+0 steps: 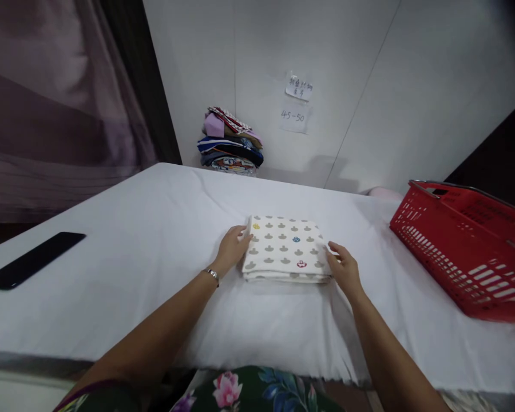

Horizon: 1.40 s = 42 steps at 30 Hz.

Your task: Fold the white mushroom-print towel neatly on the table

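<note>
Pale panelled wall point(347, 74) stands behind a broad table draped in white cloth point(124, 240), and from where I stand a mauve, softly folded curtain point(47, 97) hangs to the person's left. Two white paper notes are stuck to the panels, the upper one handwritten point(299, 87), the lower one marked "45-50" point(294, 117). Below and left of them, by the table's far edge, rises a stack of folded, many-coloured fabrics point(232, 146); what it sits on is hidden.

Near the middle of the table, in front of the person, lies a white fabric bundle printed with grey mushroom shapes point(283, 246), folded into a flat, layered rectangle, with single yellow, blue and red motifs among the grey. The left hand point(232, 249), a silvery band point(213, 275) at its wrist, is at the bundle's left edge, thumb against it, fingers loosely curved. The right hand point(345, 272) is at the opposite edge, open too, its fingers bent towards the cloth; neither is clenched around it.

Well to the right sits a red plastic basket with slotted sides point(467, 252); far left lies a thin, black, rectangular slab point(34, 260).
</note>
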Motion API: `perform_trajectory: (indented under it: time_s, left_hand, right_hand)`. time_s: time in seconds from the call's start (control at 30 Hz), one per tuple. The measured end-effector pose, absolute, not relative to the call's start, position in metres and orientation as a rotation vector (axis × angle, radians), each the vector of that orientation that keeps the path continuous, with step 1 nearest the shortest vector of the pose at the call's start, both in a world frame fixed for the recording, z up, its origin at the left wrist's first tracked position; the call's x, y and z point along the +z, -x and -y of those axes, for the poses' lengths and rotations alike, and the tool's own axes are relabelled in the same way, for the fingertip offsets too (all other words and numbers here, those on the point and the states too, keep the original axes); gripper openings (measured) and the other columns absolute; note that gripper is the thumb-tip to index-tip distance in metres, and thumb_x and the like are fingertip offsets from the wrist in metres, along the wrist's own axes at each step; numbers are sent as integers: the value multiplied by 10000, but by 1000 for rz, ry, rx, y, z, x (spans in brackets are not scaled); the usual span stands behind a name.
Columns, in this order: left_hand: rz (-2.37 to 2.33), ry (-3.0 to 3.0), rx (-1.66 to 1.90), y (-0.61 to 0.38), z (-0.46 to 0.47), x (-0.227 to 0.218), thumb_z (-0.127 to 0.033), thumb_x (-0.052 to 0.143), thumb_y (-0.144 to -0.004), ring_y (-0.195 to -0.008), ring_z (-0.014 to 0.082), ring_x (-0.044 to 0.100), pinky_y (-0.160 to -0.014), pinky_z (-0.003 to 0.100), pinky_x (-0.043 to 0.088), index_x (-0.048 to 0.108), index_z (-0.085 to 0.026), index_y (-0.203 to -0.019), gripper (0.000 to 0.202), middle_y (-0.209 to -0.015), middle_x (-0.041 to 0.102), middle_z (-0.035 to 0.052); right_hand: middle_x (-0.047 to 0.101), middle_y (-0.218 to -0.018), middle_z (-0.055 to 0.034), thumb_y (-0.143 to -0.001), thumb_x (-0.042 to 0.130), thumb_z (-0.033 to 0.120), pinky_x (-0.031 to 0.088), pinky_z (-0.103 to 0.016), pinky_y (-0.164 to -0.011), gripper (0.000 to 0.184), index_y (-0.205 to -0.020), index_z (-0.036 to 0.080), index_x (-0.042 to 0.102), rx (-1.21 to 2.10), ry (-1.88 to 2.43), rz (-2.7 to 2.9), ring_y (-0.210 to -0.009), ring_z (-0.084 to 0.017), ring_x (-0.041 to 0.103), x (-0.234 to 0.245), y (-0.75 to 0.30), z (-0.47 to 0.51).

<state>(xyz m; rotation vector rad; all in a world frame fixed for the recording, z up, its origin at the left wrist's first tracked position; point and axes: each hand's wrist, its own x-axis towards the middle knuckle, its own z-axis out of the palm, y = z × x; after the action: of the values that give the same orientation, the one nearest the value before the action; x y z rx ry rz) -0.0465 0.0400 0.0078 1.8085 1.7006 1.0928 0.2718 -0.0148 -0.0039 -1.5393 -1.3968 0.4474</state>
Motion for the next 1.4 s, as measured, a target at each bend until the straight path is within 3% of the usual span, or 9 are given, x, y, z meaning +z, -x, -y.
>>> perform_trajectory:
  time_s: [0.17, 0.33, 0.7, 0.9, 1.07, 1.4]
  left_hand:
    - [-1363, -2115, 1141, 60, 16, 11, -402, 555, -791, -980, 176, 527, -782, 293, 474, 631, -232, -973, 261, -1050, 570, 39]
    - [-1245, -2441, 977, 62, 37, 9, -259, 532, -820, -971, 172, 503, -841, 333, 443, 633, -237, -962, 176, -1036, 563, 40]
    - [-1317, -2626, 915, 60, 39, 6, -213, 385, -897, -905, 158, 537, -757, 296, 467, 585, -211, -1006, 227, -984, 605, 38]
    - [-1298, -2574, 848, 64, 45, -3, -357, 517, -831, -974, 176, 549, -789, 312, 485, 540, -232, -1105, 302, -1116, 558, 46]
    - [-1330, -2533, 830, 63, 44, -5, -262, 454, -856, -999, 160, 556, -794, 286, 490, 513, -237, -1155, 306, -1192, 524, 51]
    - [-1264, -2818, 808, 70, 34, 2, -121, 364, -875, -946, 167, 578, -798, 318, 454, 577, -232, -1091, 323, -1113, 615, 44]
  right_hand:
    - [661, -978, -63, -845, 513, 315, 441, -407, -883, 204, -978, 240, 648, 241, 1181, 1941, -959, -219, 585, 14, -233, 35]
    - [657, -953, -70, -869, 491, 250, 453, -396, -797, 203, -1012, 242, 634, 128, 990, 2294, -898, -217, 576, 16, -200, 32]
    - [634, -942, -69, -900, 432, 203, 450, -358, -747, 225, -1029, 229, 614, 27, 1062, 2200, -863, -197, 550, -4, -191, 36]
    - [619, -998, -79, -865, 505, 253, 446, -375, -801, 208, -1050, 230, 598, 81, 1044, 2261, -930, -212, 552, -2, -193, 40]
    - [601, -1070, -89, -850, 524, 285, 439, -414, -829, 290, -1136, 247, 557, 104, 1055, 2278, -979, -240, 537, -1, -193, 40]
    - [616, -1049, -73, -874, 489, 222, 444, -405, -828, 253, -1108, 259, 579, 108, 1050, 2207, -973, -219, 544, -9, -191, 41]
